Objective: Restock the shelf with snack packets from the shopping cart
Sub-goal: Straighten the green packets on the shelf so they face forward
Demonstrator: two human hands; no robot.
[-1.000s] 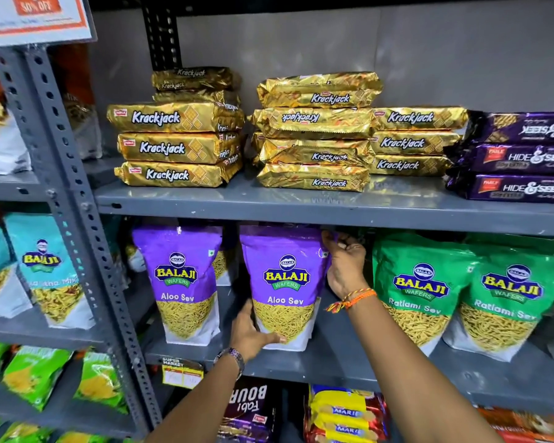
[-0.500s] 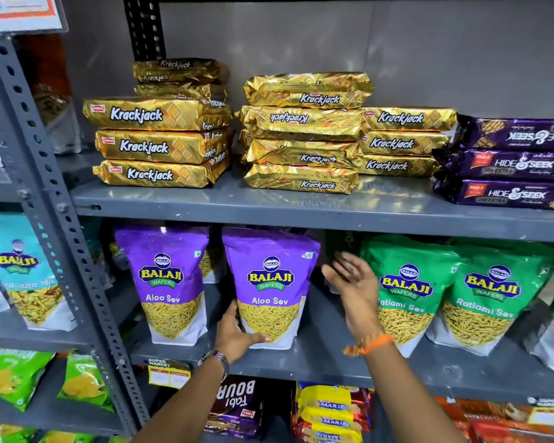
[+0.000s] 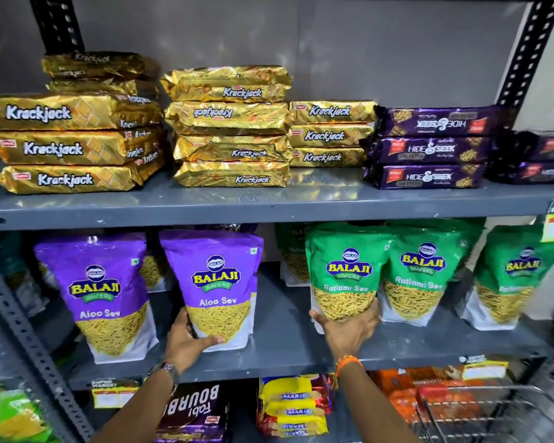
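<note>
Two hands (image 3: 189, 338) (image 3: 349, 329) grip upright purple (image 3: 215, 282), green packets (image 3: 346, 273)

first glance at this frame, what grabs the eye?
The gold Krackjack packs, stacked in piles along the left and middle of the upper shelf, stand out most. Below, on the middle shelf, the left hand grips the bottom of a purple Aloo Sev bag while the right hand cups the base of a green Ratlami Sev bag.
</note>
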